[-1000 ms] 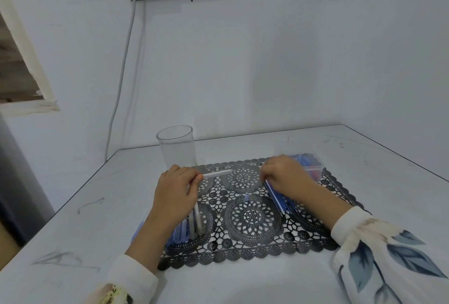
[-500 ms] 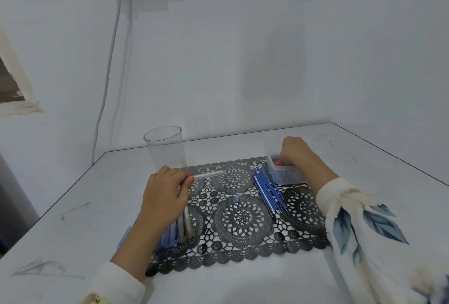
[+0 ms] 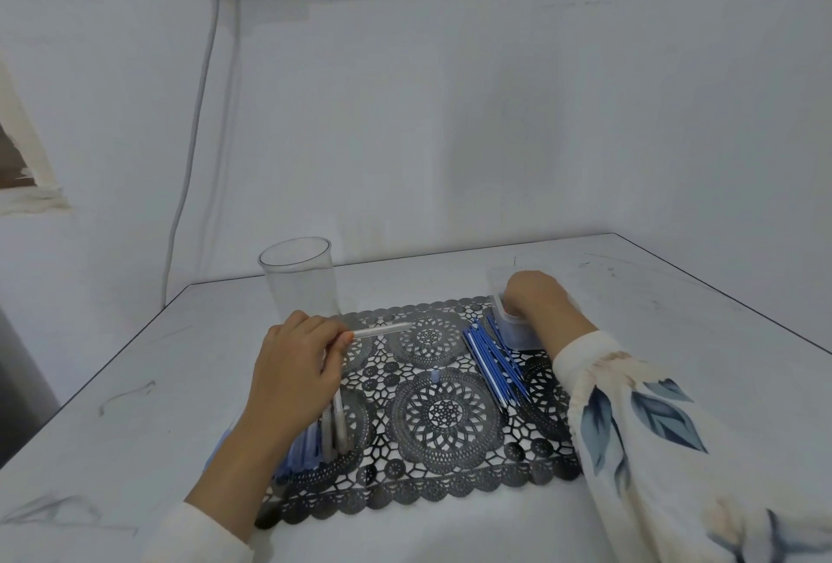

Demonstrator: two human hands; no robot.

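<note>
My left hand (image 3: pixel 292 364) pinches a clear pen barrel (image 3: pixel 382 330) above the far left part of the lace mat (image 3: pixel 441 414). My right hand (image 3: pixel 535 297) dips, fingers curled, into the small box (image 3: pixel 517 335) on the mat's far right corner; its grip is hidden.

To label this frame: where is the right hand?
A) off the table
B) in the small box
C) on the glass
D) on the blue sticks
B: the right hand reaches into the box, apart from glass and sticks; the left hand holds a tube.
</note>
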